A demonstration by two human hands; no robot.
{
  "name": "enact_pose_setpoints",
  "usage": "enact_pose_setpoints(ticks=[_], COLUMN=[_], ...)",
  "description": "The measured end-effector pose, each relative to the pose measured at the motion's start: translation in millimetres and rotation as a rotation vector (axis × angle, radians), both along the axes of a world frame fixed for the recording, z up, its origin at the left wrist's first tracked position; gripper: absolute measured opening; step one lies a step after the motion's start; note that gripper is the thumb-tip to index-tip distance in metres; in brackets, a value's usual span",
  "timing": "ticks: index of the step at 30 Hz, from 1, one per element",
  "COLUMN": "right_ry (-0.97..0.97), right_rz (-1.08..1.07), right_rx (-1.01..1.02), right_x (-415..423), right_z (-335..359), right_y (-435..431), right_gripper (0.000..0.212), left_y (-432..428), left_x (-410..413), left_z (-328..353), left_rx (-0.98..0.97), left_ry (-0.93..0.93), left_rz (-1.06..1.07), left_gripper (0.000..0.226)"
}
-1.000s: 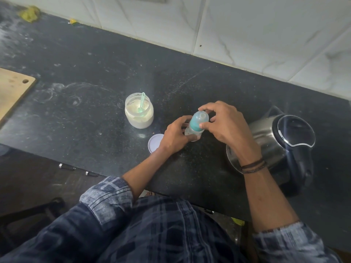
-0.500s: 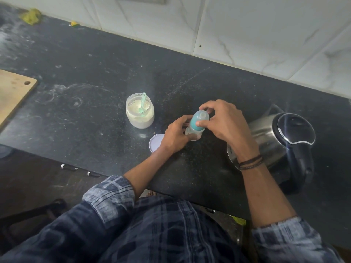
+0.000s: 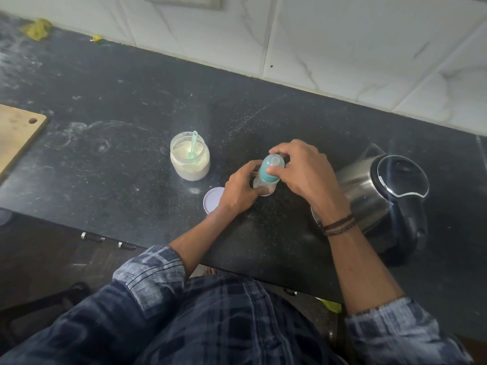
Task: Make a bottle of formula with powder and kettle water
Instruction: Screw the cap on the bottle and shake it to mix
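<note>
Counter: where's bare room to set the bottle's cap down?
Bare: the counter between cutting board and powder jar, and the strip behind the jar to the wall. Crowded: lid, bottle, left hand, right hand, kettle.

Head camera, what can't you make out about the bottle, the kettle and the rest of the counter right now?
All in the head view:
Fill of the bottle: the left hand grips its body and the right hand covers its cap.
Water level in the kettle: closed lid, opaque steel wall.
The white lid: partly behind the left hand.
The wooden board: cut off by the left edge.
</note>
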State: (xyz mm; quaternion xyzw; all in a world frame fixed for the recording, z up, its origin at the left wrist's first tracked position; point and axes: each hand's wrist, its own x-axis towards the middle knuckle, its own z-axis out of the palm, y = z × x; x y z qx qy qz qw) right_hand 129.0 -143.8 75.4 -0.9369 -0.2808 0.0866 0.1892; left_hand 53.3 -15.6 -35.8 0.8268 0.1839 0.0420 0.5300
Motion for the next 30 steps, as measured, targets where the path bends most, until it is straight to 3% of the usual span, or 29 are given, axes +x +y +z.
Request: enact_pose_setpoints(ticks=[7,11,16,21,25,30], right_ry=[-0.007,-0.020,-0.020,-0.020,-0.028,-0.020], right_rz=[-0.001,-0.011,-0.020,-0.024,-0.014,-0.036], right_rx=[0.016,0.003,0.029,0.009,0.019,0.006], right_x=[-2,-6,-6,-11,-12,-13], right_z=[4,1,4,1,4,2], right_y=[-2,-1,-1,-1,-3,-3], right_gripper=[0.051,0.044,0.053,0.042,0.054,0.047], left_y=[1,2,1,1,1,2], left_x=[1,0,-1,-2,-1,0], left_z=[-3,-2,-1,0,-1,-2], left_rx=[0.011,0.002,0.025,0.037,0.043,0.024], left_ry=[-0.018,-0.010,-0.019,-0.027,-0.026,-0.020], left_rz=[-0.024,-0.025,-0.013,-0.009,-0.012,-0.012], left_gripper=[0.061,0.061,0.059,0.060,0.060,0.060])
